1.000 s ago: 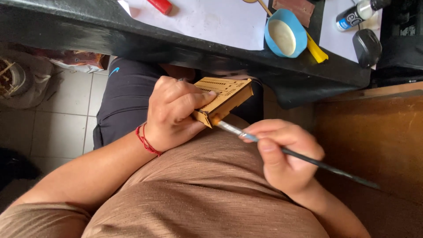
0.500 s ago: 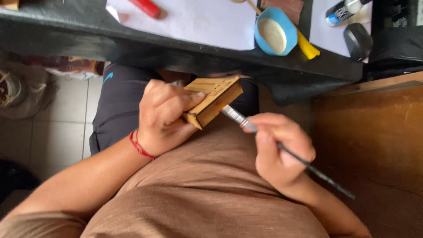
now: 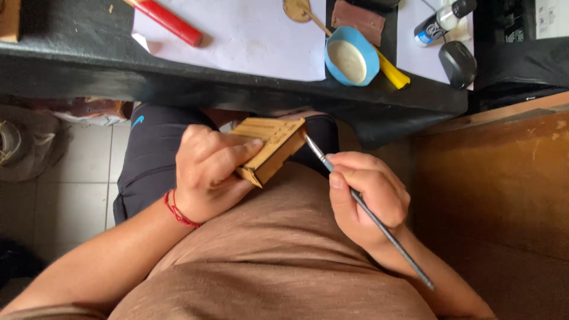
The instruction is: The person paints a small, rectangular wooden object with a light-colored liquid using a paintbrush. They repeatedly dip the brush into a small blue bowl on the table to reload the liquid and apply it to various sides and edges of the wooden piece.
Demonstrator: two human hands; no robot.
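head | left hand (image 3: 207, 172) is gripping small slatted tan wooden box (image 3: 269, 148) over lap | right hand (image 3: 367, 195) is pinching thin grey-handled paintbrush (image 3: 361, 204), tip touching box edge | risk: tilted box slipping, smearing

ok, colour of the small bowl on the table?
Blue bowl, with pale cream stuff inside. It sits on the black table; the head view shows it clearly.

Our left hand (image 3: 207, 172) curls closed in a grip over our lap, thumb on top, forearm angled in. Our right hand (image 3: 367, 198) pinches shut, fingers bent, wrist cocked.
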